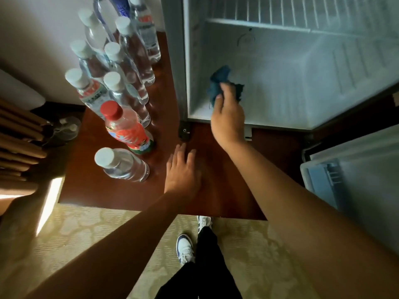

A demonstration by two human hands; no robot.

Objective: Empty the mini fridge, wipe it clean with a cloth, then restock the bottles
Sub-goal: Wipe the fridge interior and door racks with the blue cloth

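The white mini fridge (302, 83) stands open on a dark wooden table (216, 180), with no bottles showing inside it. My right hand (227, 117) grips a crumpled dark blue cloth (220, 83) just inside the fridge's lower left part. My left hand (182, 171) rests flat on the table in front of the fridge, fingers straight. Several clear water bottles (121, 91) with white caps stand on the table left of the fridge. A red-capped bottle with a red label (127, 128) stands among them, near the front.
The fridge door (349, 180) hangs open at the right, its inner shelf facing me. A wire rack (280, 16) spans the fridge's upper part. A small fan (67, 126) sits on the floor to the left. My feet stand on patterned carpet (86, 234).
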